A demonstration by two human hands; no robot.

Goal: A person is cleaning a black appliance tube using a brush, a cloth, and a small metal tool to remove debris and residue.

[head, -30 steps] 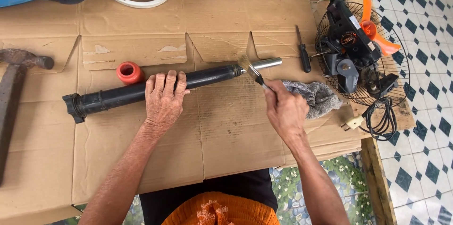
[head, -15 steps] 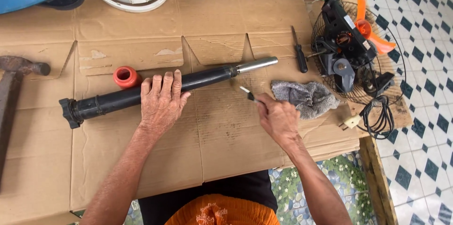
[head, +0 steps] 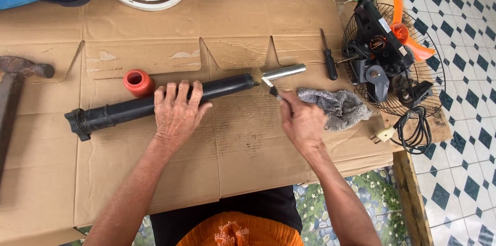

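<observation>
The black tube (head: pixel 155 102) is lying lengthwise across the flattened cardboard (head: pixel 248 153), its flanged end pointing left and a bright metal rod (head: pixel 283 72) sticking out of its right end. The left hand (head: pixel 176 114) is pressing down flat on the tube's middle, fingers spread over the top, pinning it so it is not rolling. The right hand (head: pixel 302 122) is pinching a small brush (head: pixel 272 89) between closed fingers, and its tip is touching the joint where the rod is leaving the tube; whether the bristles are carrying grease or only dust is hard to tell from this height.

Done well, this step is asking for a steady tube and light, short strokes: the left palm is doing the right thing by bearing straight down, and the brush should be working around the rod's base rather than jabbing into the opening. Turning the tube a little under the palm would be bringing the hidden underside of the joint up into reach.

A grey rag (head: pixel 336 107) is lying just beside the right hand. An orange cap (head: pixel 138 82) is standing just behind the tube, near the left fingers. Farther right, a screwdriver (head: pixel 327 61) is lying near a dismantled fan (head: pixel 387 55), with its cord and plug (head: pixel 408 132) coiled at the table edge. A hammer (head: pixel 18 78) is resting well apart at the far left.
</observation>
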